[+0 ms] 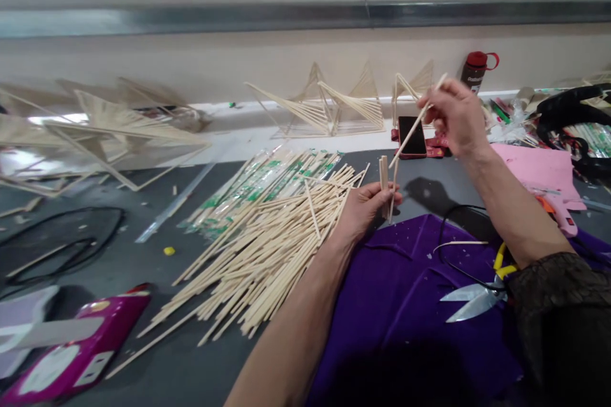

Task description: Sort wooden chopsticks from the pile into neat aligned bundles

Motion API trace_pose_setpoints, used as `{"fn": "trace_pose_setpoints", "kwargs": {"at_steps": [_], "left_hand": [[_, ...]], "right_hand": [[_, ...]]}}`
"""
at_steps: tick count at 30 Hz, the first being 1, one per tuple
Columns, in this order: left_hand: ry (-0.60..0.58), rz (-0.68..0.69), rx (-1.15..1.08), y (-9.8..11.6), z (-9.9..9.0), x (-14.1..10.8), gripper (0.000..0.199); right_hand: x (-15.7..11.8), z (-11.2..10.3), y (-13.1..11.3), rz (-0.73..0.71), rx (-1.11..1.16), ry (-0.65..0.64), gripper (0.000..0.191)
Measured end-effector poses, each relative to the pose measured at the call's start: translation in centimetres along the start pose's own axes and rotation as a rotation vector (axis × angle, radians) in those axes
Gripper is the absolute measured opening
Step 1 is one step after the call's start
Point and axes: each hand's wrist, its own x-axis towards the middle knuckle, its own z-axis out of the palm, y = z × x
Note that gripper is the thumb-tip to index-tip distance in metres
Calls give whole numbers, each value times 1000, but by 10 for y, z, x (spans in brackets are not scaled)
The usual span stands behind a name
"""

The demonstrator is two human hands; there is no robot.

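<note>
My left hand (367, 205) is closed around a few short wooden sticks (384, 172) that stand roughly upright, above the far edge of a purple cloth (382, 305). Higher and to the right, my right hand (453, 111) pinches a single wooden chopstick (410, 131), tilted so its lower end comes down close to the tops of the sticks. Whether that end touches them I cannot tell. A large pile of loose chopsticks (272, 254) lies beside my left forearm, with wrapped chopsticks (267, 184) in clear and green plastic behind it.
Open scissors (472, 299) with yellow handles lie on the cloth beside a black cable. Stick frames (305, 111) stand along the wall, near a phone (412, 135) and a bottle (474, 70). A pink glue gun (563, 216) is at right, a magenta device (90, 343) at left.
</note>
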Motion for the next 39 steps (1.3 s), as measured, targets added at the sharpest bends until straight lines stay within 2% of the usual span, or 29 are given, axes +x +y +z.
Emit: {"fn": "trace_pose_setpoints", "kwargs": {"at_steps": [2, 4, 6, 10, 12, 17, 27, 33, 36, 39], "left_hand": [[52, -1, -81, -1, -1, 0, 40], [99, 6, -151, -1, -2, 0, 41], [123, 20, -182, -3, -3, 0, 41], [139, 77, -141, -5, -1, -1, 37], [144, 105, -96, -6, 0, -2, 34], [115, 129, -7, -5, 0, -2, 35], [9, 206, 63, -4, -4, -5, 33], [4, 300, 158, -4, -7, -6, 23], [10, 318, 229, -3, -8, -7, 24], [6, 294, 190, -3, -8, -8, 29]], "right_hand": [[6, -8, -8, -60, 68, 121, 8], [8, -10, -9, -77, 59, 95, 3], [4, -5, -1, -37, -52, -75, 2], [-13, 19, 20, -1, -282, -538, 5], [-19, 29, 27, -38, -339, -624, 10], [-23, 32, 28, -128, -418, -605, 14], [-27, 36, 32, -236, -327, -628, 13], [-31, 36, 28, -317, -416, -646, 12], [-31, 37, 29, -371, -464, -648, 11], [-29, 37, 31, -418, -479, -658, 10]]}}
